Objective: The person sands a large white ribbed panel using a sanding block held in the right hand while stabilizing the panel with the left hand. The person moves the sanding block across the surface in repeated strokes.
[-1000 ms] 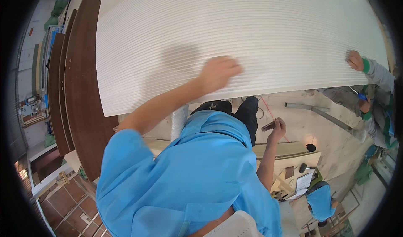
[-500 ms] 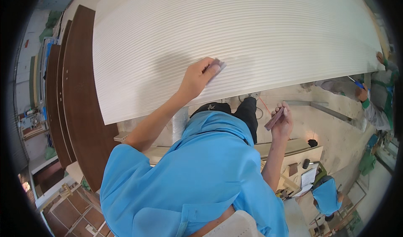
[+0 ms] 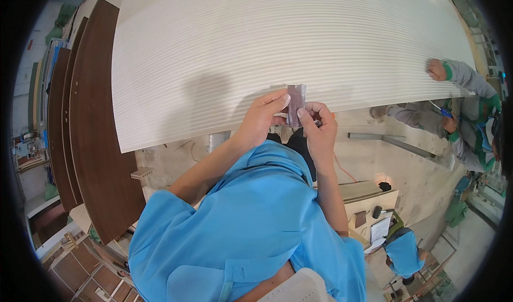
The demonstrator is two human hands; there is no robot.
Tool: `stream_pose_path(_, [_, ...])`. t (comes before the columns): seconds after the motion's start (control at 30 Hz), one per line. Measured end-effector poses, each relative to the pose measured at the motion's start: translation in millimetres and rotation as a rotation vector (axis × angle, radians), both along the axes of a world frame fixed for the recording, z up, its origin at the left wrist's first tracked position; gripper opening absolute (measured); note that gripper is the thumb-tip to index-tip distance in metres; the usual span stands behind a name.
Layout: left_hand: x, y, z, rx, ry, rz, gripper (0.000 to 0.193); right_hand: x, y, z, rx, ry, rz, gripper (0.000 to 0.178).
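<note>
A folded strip of brown-purple sandpaper [image 3: 296, 105] is held upright between my two hands, near the front edge of a large white grooved panel [image 3: 256, 51]. My left hand [image 3: 261, 119] grips its left side, thumb against the edge. From the right, my right hand [image 3: 319, 133] pinches its lower part with the thumb on its face and the fingers curled behind. A whitish edge shows beneath my left fingers. Whether one or two pieces of sandpaper are between the hands, I cannot tell.
Long dark brown boards [image 3: 99, 120] stand at the left. On the right, a co-worker in a grey-green sleeve rests a hand [image 3: 437, 70] on the panel and holds a blue-handled tool [image 3: 442, 109]. Metal bars [image 3: 395, 140] lie below; another person in blue [image 3: 403, 252] is lower right.
My left hand has lifted off the panel and my right hand has come up and inward; both now meet at the sandpaper. The co-worker's hand has reached further onto the panel.
</note>
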State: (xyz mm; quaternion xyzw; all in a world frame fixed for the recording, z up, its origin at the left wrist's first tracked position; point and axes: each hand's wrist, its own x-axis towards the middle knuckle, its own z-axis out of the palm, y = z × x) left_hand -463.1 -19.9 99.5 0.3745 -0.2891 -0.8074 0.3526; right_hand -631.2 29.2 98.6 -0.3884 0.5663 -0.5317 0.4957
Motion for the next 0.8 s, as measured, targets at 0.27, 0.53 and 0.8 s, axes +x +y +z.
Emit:
stream_pose_path(0.27, [7.3, -1.0, -10.7, -0.010, 0.160, -0.145, 0.044, -4.5, 4.2, 5.8, 0.106, -0.242, 0.030, 0.015])
stream_pose_path(0.53, [11.1, -2.5, -19.5, 0.074, 0.218, -0.125, 0.032, 9.2, 9.1, 11.6, -0.045, 0.013, -0.016, 0.014])
stream_pose_path(0.8, [4.5, 2.0, -19.8, -0.028, 0.172, -0.103, 0.016, 10.7, 19.1, 25.2, -0.110, 0.434, 0.064, 0.015])
